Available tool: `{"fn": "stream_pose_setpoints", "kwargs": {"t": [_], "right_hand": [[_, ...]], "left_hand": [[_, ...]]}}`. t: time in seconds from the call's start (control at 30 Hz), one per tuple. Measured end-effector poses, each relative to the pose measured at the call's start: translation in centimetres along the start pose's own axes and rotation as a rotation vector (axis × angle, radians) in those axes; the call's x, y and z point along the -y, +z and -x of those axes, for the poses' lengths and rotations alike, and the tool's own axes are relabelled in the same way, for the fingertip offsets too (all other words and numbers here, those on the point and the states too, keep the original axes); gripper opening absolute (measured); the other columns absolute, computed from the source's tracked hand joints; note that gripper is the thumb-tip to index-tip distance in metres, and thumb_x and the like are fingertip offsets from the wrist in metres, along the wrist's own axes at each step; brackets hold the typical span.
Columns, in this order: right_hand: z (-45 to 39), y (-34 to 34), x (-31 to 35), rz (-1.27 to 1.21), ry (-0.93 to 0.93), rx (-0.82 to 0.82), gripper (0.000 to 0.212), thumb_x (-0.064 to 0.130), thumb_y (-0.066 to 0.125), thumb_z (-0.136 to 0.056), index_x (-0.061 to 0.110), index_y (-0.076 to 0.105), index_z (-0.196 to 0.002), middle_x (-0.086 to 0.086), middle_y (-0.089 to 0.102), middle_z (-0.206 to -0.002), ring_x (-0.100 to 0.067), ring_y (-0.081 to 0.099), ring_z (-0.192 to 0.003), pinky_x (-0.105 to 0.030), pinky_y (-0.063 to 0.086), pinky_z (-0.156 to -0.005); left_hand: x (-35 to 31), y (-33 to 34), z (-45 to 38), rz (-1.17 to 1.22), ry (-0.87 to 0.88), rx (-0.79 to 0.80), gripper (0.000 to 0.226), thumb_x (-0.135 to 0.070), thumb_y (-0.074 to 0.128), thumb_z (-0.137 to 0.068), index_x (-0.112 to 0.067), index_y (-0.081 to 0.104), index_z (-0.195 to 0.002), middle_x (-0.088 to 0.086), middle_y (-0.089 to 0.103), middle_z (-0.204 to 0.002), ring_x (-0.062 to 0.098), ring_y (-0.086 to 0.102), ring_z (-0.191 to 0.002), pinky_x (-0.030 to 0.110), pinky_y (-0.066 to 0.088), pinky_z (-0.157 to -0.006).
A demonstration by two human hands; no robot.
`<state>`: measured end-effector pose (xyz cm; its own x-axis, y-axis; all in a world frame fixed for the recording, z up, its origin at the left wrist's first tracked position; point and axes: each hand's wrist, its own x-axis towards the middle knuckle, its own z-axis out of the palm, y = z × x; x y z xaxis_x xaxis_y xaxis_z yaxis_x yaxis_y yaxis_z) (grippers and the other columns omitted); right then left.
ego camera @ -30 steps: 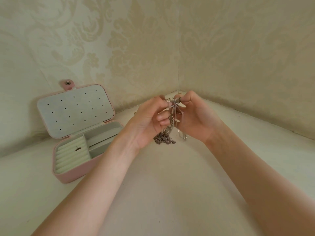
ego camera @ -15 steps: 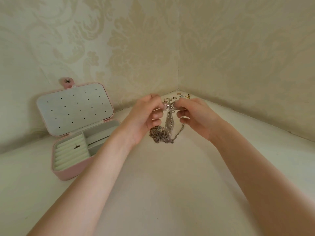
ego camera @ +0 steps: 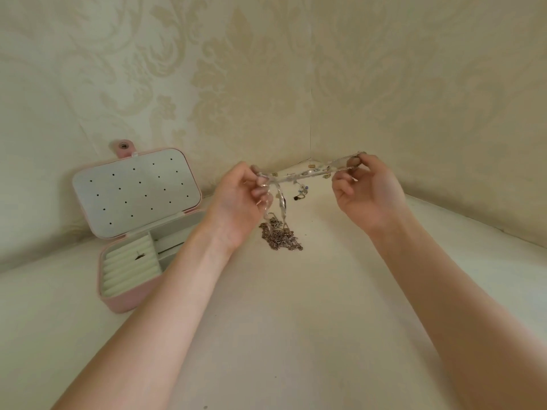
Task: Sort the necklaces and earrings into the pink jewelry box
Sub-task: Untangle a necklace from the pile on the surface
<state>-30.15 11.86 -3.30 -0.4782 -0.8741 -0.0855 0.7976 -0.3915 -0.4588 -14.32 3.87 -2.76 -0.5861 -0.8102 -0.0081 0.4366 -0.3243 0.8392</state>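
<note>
Stretching a silvery necklace (ego camera: 307,172) taut — left hand (ego camera: 242,202) and right hand (ego camera: 368,190) pinch its ends, right of the open pink jewelry box (ego camera: 124,300); tangled chains (ego camera: 279,235) lie on the worktop (ego camera: 296,321) below.

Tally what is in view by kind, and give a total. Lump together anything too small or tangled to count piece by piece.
Hands: 2, the left hand and the right hand, each pinching the stretched silver chain
Pink jewelry box: 1, open
Stretched silver chain: 1
Heap of tangled chains: 1, strands uncountable
Cluster of small pieces near the corner: 1, too small to count
Total: 6
</note>
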Motion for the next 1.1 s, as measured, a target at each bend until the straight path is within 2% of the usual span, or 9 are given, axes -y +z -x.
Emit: {"fn": "stream_pose_setpoints", "kwargs": {"t": [0.13,0.27,0.37,0.57,0.67,0.77,0.87,1.03,1.1], "right_hand": [[0.1,-0.1,0.6,-0.101,-0.025,0.041,0.027,0.016,0.045,-0.093,0.01,0.045,-0.066,0.004,0.044,-0.055,-0.01,0.035,-0.044,-0.018,0.025,-0.034],[0.0,-0.4,0.8,-0.111,-0.06,0.028,0.029,0.018,0.044,-0.092,0.013,0.043,-0.063,0.005,0.041,-0.054,-0.01,0.035,-0.04,-0.018,0.024,-0.034],[-0.3,-0.7,0.7,0.039,-0.059,0.011,0.027,0.018,0.045,-0.091,0.015,0.043,-0.064,0.006,0.042,-0.058,-0.009,0.034,-0.042,-0.018,0.023,-0.034],[0.6,-0.1,-2.4,1.479,-0.075,-0.028,0.023,0.025,0.057,-0.089,0.004,0.059,-0.08,-0.003,0.051,-0.065,-0.015,0.043,-0.05,-0.021,0.034,-0.045],[0.7,0.4,-2.7,2.0,-0.374,-0.074,0.033,0.034,0.058,-0.088,0.005,0.06,-0.103,-0.008,0.057,-0.104,-0.023,0.057,-0.088,-0.03,0.041,-0.07],[1.6,2.8,-2.6,1.829,-0.503,0.058,0.047,0.039,0.06,-0.086,0.008,0.05,-0.12,-0.006,0.049,-0.119,-0.021,0.053,-0.105,-0.026,0.039,-0.078],[2.4,6.4,-3.4,1.489,-0.217,0.31,0.047,0.044,0.061,-0.084,0.014,0.051,-0.119,0.004,0.059,-0.109,-0.012,0.058,-0.101,-0.022,0.043,-0.072],[2.3,9.5,-4.4,1.605,-0.192,0.404,0.008,0.014,0.061,-0.084,0.009,0.059,-0.091,-0.007,0.066,-0.082,-0.014,0.061,-0.069,-0.015,0.041,-0.051],[2.7,10.4,-4.9,1.581,-0.118,0.441,0.01,0.013,0.059,-0.086,0.003,0.063,-0.084,-0.009,0.063,-0.072,-0.01,0.057,-0.054,-0.01,0.041,-0.046]], "left_hand": [[-1.2,-0.8,-0.4,0.066,0.072,-0.05,0.016,-0.005,0.035,-0.081,-0.017,0.041,-0.07,-0.005,0.04,-0.054,0.009,0.033,-0.051,0.019,0.038,-0.054],[-1.9,-1.5,-0.7,-0.068,0.116,-0.124,0.02,-0.005,0.041,-0.084,-0.02,0.043,-0.07,-0.006,0.05,-0.063,0.008,0.042,-0.061,0.021,0.037,-0.068],[-2.6,-1.5,-0.7,-0.133,0.203,-0.196,0.023,-0.002,0.049,-0.087,-0.022,0.048,-0.075,-0.007,0.059,-0.068,0.007,0.048,-0.065,0.021,0.038,-0.07],[-4.4,-0.3,-0.1,-0.29,0.324,-0.173,0.018,-0.006,0.064,-0.082,-0.024,0.059,-0.079,-0.007,0.066,-0.081,0.008,0.057,-0.09,0.023,0.037,-0.085],[-5.0,0.2,0.3,-0.243,0.322,-0.123,0.017,-0.002,0.062,-0.082,-0.019,0.059,-0.08,-0.001,0.067,-0.083,0.012,0.061,-0.088,0.018,0.045,-0.076],[-4.9,0.6,0.6,-0.183,0.26,-0.061,0.015,-0.002,0.062,-0.083,-0.016,0.059,-0.083,-0.002,0.069,-0.076,0.016,0.065,-0.083,0.023,0.05,-0.068],[-4.6,1.2,0.9,-0.269,0.231,-0.058,0.013,-0.004,0.063,-0.083,-0.016,0.06,-0.083,-0.002,0.07,-0.074,0.017,0.065,-0.079,0.031,0.05,-0.072],[-5.7,0.7,2.0,-0.343,0.262,-0.116,0.013,-0.004,0.065,-0.082,-0.017,0.062,-0.079,-0.001,0.07,-0.079,0.013,0.066,-0.071,0.026,0.053,-0.062],[-6.6,0.0,2.8,-0.355,0.285,-0.128,0.014,-0.004,0.065,-0.081,-0.016,0.061,-0.078,0.0,0.069,-0.079,0.014,0.065,-0.072,0.025,0.053,-0.065]]}}
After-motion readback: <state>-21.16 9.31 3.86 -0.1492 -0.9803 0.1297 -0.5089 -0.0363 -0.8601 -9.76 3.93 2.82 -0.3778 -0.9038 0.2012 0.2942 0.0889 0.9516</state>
